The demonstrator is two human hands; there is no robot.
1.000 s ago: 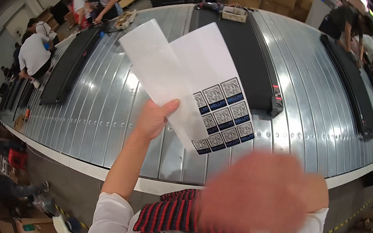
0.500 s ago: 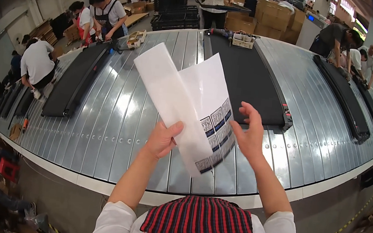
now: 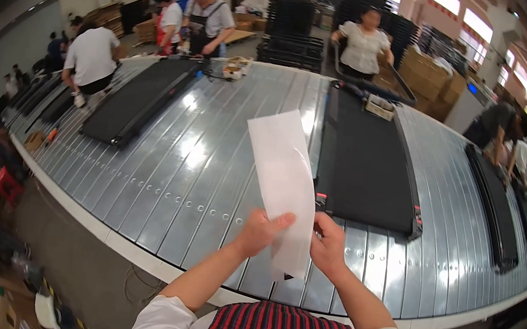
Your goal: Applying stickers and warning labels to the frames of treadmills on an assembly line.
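A white sheet of labels [image 3: 280,177] stands tilted before me above the metal conveyor, its plain side showing. A small dark printed bit peeks out at its lower end. My left hand [image 3: 260,233] grips the sheet's left edge low down, thumb on the front. On the opposite edge my right hand [image 3: 329,242] is closed, its fingertips pinching the border and partly hidden. Just beyond the right hand lies a black treadmill-like deck [image 3: 372,159] with red marks at its near corners.
The slatted metal conveyor [image 3: 210,157] bears another black deck [image 3: 141,100] on the left and more at the right [image 3: 492,203]. A small parts box [image 3: 381,107] sits at the far end. Several people work around it; one opposite holds a dark frame [image 3: 399,83].
The sheet's printed side has turned out of sight. My right hand has gone from open fingers to pinching its edge. The view has shifted; the person opposite is nearer the conveyor.
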